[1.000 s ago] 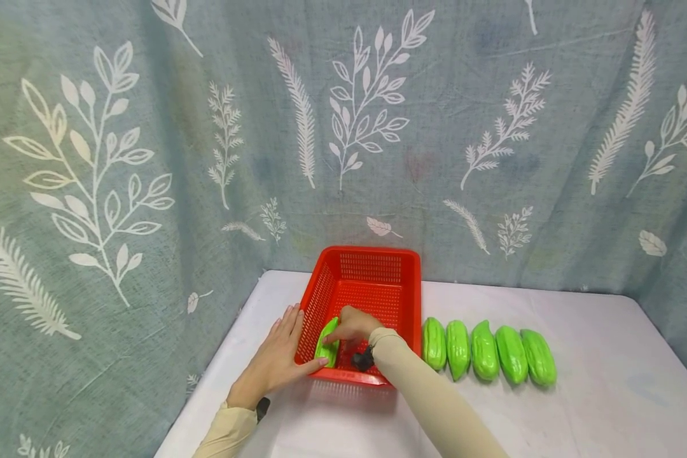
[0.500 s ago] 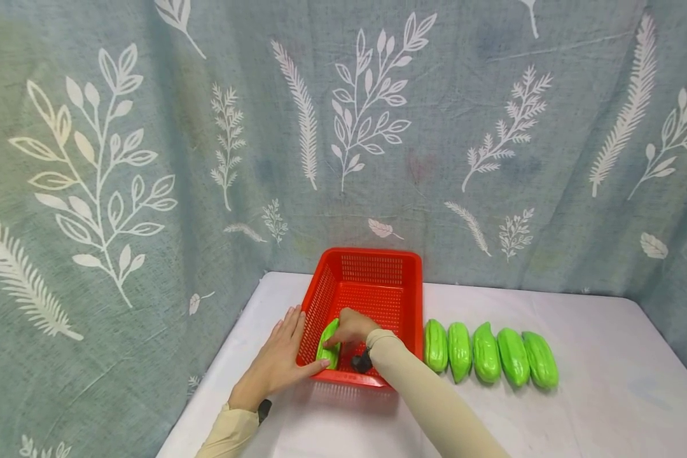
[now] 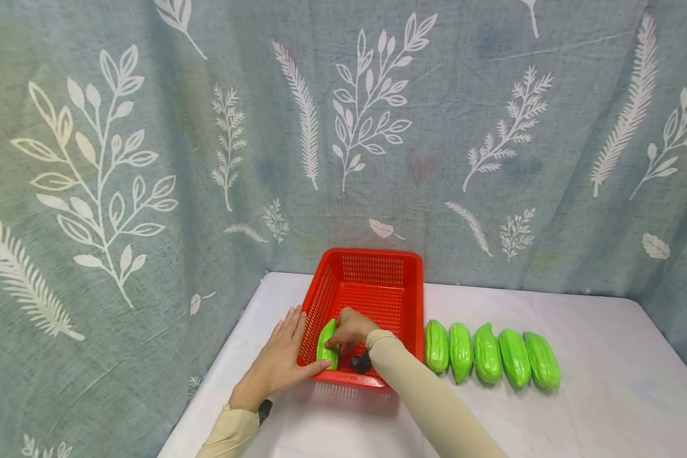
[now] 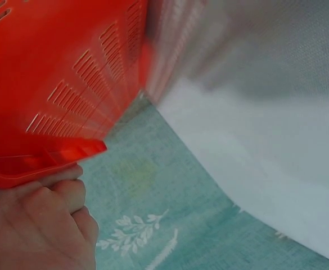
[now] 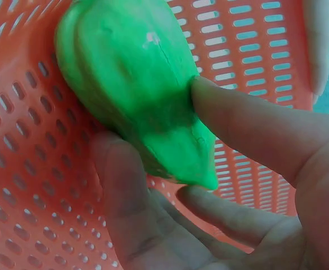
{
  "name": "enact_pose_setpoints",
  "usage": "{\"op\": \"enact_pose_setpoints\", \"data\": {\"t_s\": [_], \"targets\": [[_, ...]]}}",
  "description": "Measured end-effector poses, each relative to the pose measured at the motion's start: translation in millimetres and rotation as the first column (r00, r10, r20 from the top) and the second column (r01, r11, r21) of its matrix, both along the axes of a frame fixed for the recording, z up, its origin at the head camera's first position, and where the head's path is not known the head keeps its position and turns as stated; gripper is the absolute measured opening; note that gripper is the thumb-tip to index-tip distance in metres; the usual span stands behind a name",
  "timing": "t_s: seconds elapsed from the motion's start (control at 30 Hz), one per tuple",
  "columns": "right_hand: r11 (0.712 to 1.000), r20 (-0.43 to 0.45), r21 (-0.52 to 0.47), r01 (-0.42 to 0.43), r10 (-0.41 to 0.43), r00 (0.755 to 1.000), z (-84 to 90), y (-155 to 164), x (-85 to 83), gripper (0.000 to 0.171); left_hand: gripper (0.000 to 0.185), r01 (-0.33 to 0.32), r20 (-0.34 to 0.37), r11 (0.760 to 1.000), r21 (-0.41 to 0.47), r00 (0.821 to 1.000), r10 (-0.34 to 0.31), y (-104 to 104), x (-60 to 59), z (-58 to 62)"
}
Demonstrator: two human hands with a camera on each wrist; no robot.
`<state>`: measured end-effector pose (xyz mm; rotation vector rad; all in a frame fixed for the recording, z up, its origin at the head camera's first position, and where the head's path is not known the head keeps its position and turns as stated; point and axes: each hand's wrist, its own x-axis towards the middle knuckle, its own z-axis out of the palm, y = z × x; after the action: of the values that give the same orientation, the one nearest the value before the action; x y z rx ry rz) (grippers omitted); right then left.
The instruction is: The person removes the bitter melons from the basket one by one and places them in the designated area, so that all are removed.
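Observation:
A glossy green ridged fruit (image 3: 326, 348) lies lengthwise along the left wall inside the red basket (image 3: 417, 299). My right hand (image 3: 352, 327) reaches into the basket and grips it. In the right wrist view, the thumb (image 5: 243, 115) presses one side of the fruit (image 5: 127, 67) and a finger (image 5: 125, 194) the other, near its pointed tip. Outside the basket, my left hand (image 3: 275, 362) rests at the near left corner. Its fingers lie straight along the left rim, and its thumb touches the near rim. In the left wrist view that hand (image 4: 40, 219) touches the basket rim (image 4: 46, 163).
Several similar green fruits (image 3: 488, 356) stand in a row on the white table (image 3: 595, 356), right of the basket. A patterned grey-green curtain (image 3: 412, 127) hangs close behind the basket and along the left table edge.
The fruit's far end has shifted slightly left, toward the basket wall, with my right hand still on it. My left hand stays in place. The head view has drifted a little.

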<state>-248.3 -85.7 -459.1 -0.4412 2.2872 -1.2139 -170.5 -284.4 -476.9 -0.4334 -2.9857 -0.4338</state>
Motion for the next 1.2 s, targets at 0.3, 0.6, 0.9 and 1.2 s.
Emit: {"op": "enact_pose_setpoints", "data": {"t_s": [0.3, 0.6, 0.9, 1.2], "targets": [[1.0, 0.01, -0.01, 0.013, -0.012, 1.0, -0.4, -2.6, -0.5, 0.011, 0.118, 0.005, -0.009, 1.0, -0.003, 1.0, -0.006, 0.7, -0.4, -0.3], [1.0, 0.04, -0.01, -0.011, 0.011, 0.999, 0.1, 0.3, -2.7, 0.012, 0.117, 0.014, -0.024, 1.0, 0.011, 1.0, -0.014, 1.6, -0.2, -1.5], [0.997, 0.078, -0.066, 0.025, -0.019, 0.997, 0.9, 4.3, -7.9, 0.023, 0.122, -0.011, -0.008, 1.0, 0.014, 1.0, 0.011, -0.3, -0.3, -2.6], [0.982, 0.139, -0.161, 0.099, -0.076, 0.987, 8.0, 24.5, -11.8, 0.057, 0.12, -0.01, 0.0, 1.0, 0.025, 1.0, 0.01, 0.9, -1.9, -3.0]]}}
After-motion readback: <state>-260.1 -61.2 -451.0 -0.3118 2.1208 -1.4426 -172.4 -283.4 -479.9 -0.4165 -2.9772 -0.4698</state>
